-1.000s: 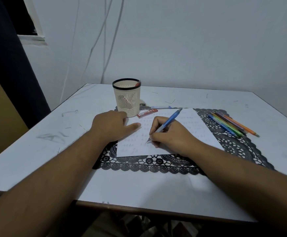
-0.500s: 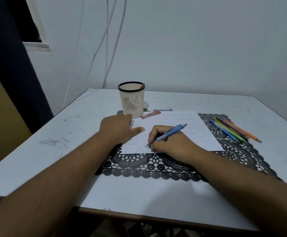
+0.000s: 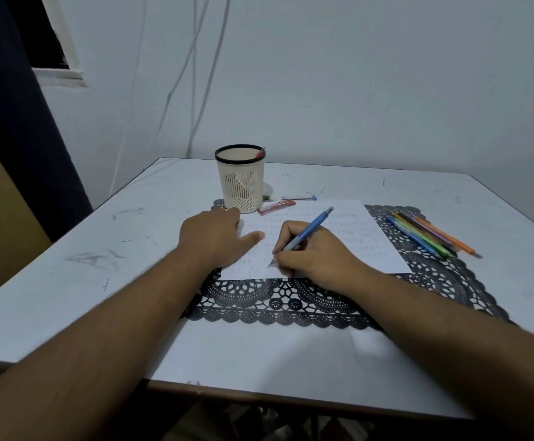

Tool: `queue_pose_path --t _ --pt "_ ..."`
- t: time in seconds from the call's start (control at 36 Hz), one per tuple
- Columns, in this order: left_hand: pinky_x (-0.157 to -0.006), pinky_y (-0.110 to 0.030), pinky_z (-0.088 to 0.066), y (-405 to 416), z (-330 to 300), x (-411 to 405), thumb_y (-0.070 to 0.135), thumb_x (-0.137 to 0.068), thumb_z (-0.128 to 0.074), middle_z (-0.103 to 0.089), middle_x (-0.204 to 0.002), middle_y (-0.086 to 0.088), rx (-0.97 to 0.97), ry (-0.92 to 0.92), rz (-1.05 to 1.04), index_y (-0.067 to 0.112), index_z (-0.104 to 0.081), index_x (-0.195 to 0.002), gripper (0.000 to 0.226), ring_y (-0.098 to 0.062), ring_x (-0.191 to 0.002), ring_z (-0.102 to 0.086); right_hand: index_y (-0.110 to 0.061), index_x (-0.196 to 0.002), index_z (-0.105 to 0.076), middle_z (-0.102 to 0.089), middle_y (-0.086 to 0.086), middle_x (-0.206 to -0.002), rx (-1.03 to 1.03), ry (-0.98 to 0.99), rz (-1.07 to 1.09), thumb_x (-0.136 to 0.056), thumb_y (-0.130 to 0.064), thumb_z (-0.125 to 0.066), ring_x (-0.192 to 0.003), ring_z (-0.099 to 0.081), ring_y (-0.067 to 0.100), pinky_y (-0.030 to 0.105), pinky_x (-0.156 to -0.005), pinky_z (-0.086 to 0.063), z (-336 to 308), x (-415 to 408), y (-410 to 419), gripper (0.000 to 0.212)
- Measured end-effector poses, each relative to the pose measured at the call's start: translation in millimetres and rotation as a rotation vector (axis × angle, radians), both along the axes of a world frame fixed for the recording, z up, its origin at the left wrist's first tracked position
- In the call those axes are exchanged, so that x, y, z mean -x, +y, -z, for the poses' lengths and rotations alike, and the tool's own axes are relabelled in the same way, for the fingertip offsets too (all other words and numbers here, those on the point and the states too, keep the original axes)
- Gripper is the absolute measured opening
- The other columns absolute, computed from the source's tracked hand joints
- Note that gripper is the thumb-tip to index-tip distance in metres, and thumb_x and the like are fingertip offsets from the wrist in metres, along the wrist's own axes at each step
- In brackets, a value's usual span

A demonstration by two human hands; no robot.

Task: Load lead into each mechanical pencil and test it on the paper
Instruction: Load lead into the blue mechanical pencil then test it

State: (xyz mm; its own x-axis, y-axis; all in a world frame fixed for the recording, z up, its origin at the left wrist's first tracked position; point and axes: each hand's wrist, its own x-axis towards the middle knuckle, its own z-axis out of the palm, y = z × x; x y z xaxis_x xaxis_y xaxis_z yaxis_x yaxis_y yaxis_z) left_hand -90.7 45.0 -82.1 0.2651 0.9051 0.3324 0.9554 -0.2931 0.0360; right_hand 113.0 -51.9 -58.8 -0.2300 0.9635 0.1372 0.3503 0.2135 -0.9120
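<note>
Right hand (image 3: 316, 253) curled round a blue mechanical pencil with a grey grip (image 3: 304, 235), fingers and thumb pinching low on the barrel, tip down on the white sheet of paper (image 3: 370, 240) near its front edge, cap end slanting up and away to the right. Left hand (image 3: 214, 237) lying flat with fingers relaxed and thumb stretched out, pressing the left side of the same sheet, holding nothing. Faint rows of pencil marks across the sheet. Under it, a black lace-pattern placemat (image 3: 434, 278) spread on the white scuffed surface (image 3: 132, 249). On the mat's right end, well apart from both hands, a bundle of coloured mechanical pencils (image 3: 431, 238) lying side by side: blue, green, dark and orange. Behind the left hand, a cream slotted plastic pen cup with a black rim (image 3: 242, 183), upright, something red poking above its rim. Just right of the cup, a small red lead case (image 3: 276, 207) lying flat at the sheet's far corner; behind it a thin clear lead tube with a blue end (image 3: 299, 197).
</note>
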Motion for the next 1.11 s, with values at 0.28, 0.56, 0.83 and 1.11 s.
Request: queue_pose_path --t 0.28,0.56,0.83,1.11 --pt "-0.063 -0.031 -0.041 -2.8 -2.2 -1.4 0.083 -0.088 -0.041 -0.05 -0.08 0.011 0.002 -0.007 0.009 0.03 -0.042 -0.078 0.054 -0.013 -0.073 -0.052 -0.018 -0.076 -0.066 -0.071 0.015 -0.071 -0.013 -0.039 -0.025 -0.088 -0.003 -0.071 -0.067 -0.066 0.022 0.047 -0.073 -0.056 -0.7 -0.6 -1.9 0.02" --pt "-0.065 -0.032 -0.045 -3.5 -2.3 -2.0 0.083 -0.087 -0.041 -0.05 -0.079 0.011 -0.002 -0.001 0.002 0.03 -0.044 -0.079 0.054 -0.013 -0.072 -0.053 -0.016 -0.076 -0.064 -0.071 0.015 -0.07 0.005 -0.038 -0.014 -0.087 -0.003 -0.069 -0.067 -0.064 0.026 0.045 -0.069 -0.053 -1.1 -1.2 -3.6 0.017" --pt "-0.063 -0.031 -0.044 -3.9 -3.2 -1.9 0.084 -0.088 -0.04 -0.052 -0.079 0.011 0.006 0.003 0.001 0.029 -0.043 -0.079 0.055 -0.01 -0.071 -0.052 -0.014 -0.076 -0.063 -0.07 0.014 -0.07 0.022 -0.014 0.005 -0.088 -0.001 -0.069 -0.067 -0.066 0.024 0.037 -0.069 -0.055 -0.3 -4.5 -2.7 0.019" --pt "-0.064 -0.031 -0.045 -4.5 -3.0 -1.3 0.083 -0.087 -0.039 -0.052 -0.079 0.011 0.005 0.005 -0.006 0.029 -0.043 -0.079 0.055 -0.011 -0.07 -0.052 -0.012 -0.076 -0.062 -0.071 0.013 -0.069 0.013 -0.042 0.027 -0.087 0.0 -0.068 -0.067 -0.068 0.021 0.032 -0.067 -0.055 -1.7 -4.2 -4.4 0.017"
